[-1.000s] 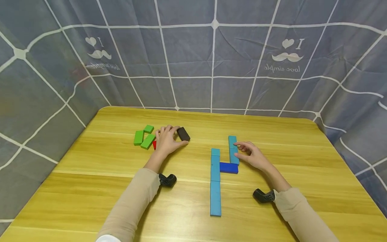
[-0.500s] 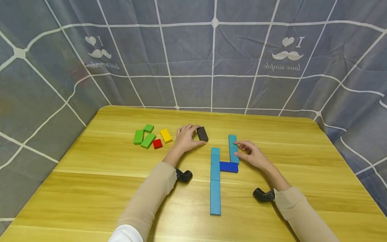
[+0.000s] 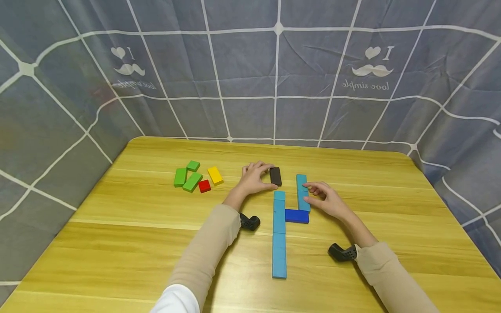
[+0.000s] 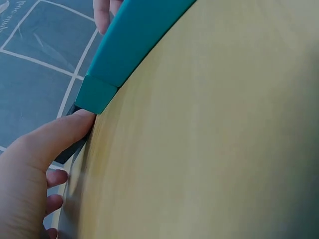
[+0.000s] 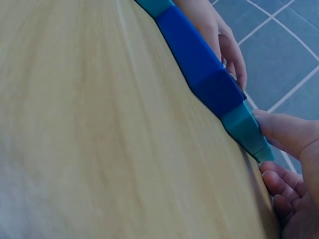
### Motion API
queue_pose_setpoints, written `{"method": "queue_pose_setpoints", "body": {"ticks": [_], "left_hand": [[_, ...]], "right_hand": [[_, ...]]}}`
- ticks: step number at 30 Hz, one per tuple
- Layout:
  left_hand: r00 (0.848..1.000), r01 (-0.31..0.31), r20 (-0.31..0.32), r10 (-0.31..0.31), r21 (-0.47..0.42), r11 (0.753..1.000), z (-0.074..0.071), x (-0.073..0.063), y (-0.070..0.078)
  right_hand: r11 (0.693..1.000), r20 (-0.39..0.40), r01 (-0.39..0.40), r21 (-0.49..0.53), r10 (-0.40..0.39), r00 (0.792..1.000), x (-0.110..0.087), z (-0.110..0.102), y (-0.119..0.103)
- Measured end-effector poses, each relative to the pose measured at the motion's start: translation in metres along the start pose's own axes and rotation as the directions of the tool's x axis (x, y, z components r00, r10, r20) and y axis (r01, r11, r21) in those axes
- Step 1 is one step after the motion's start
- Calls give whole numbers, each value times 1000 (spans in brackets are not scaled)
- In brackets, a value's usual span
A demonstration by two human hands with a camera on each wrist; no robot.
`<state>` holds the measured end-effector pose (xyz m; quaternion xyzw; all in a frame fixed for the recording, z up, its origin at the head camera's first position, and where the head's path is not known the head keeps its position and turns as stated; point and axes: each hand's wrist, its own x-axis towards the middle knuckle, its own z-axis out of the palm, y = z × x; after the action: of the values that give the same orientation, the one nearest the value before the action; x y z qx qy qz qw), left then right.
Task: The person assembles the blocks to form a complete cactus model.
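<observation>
My left hand point(image 3: 253, 179) pinches a dark rectangular block point(image 3: 275, 177) between thumb and fingers, just behind the light blue column point(image 3: 279, 234). In the left wrist view its thumb lies close to the column's small end piece point(image 4: 95, 94). A blue block point(image 3: 297, 216) runs from that column's right side to a shorter row of two light blue blocks point(image 3: 302, 193). Against the right edge of this row rest the thumb and a fingertip of my right hand point(image 3: 328, 202). The right wrist view shows the thumb touching a light blue block point(image 5: 245, 127), with the other fingers loosely bent.
At the left of the wooden table point(image 3: 117, 243) lie several green blocks point(image 3: 192, 182), a red block point(image 3: 204, 186) and a yellow block point(image 3: 215, 175). A grey curtain point(image 3: 242, 74) with white lines stands behind the table.
My left hand has carried the dark block rightward, from near the loose blocks to behind the light blue column, turning it straighter. The right hand has stayed put.
</observation>
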<state>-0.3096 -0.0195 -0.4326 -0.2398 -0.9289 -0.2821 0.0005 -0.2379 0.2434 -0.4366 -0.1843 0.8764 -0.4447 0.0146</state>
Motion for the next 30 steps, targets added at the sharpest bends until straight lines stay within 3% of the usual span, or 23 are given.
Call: {"method": "queue_pose_setpoints", "body": {"ticks": [5,12,15,24,30], "left_hand": [[998,-12,56,11,17,1000,0,2,3],[994,-21,112,17,35,999,-2,2,3],[992,-19,125,17,15,1000,-4,1,3],[988,-37,148,38,-9,999,-6,0,5],[987,-45,154,45,-1,999,-5,0,3]], "right_hand": [[999,-8,-13,-31,13,1000,-1,1,-5],[999,-6,-14,-37,14,1000,-8,-1,-39],[999,-6,-24,-31,24,1000,-9,0,-41],[999,-19,-1,-33,0,1000,-3,3,-3],[1000,-18,5,-25,-5,1000,-2,3,2]]}}
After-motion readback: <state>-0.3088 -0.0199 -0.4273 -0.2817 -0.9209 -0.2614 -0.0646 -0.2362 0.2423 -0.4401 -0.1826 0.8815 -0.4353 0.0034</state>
